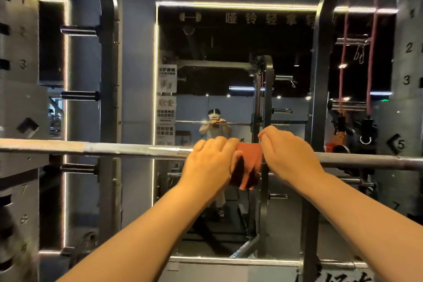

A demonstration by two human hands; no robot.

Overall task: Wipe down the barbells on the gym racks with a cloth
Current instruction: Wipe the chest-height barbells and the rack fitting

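Left grip, cloth, right grip along barbell

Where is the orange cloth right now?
In the head view, the cloth is draped over the barbell, slightly right of centre, held between the left hand and the right hand.

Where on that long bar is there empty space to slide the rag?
There are two bare stretches of the barbell. A long one runs between the left rack upright and the left hand. A shorter one runs from the right hand to the right rack upright. The middle is crowded: both hands and the orange cloth bunch together there.
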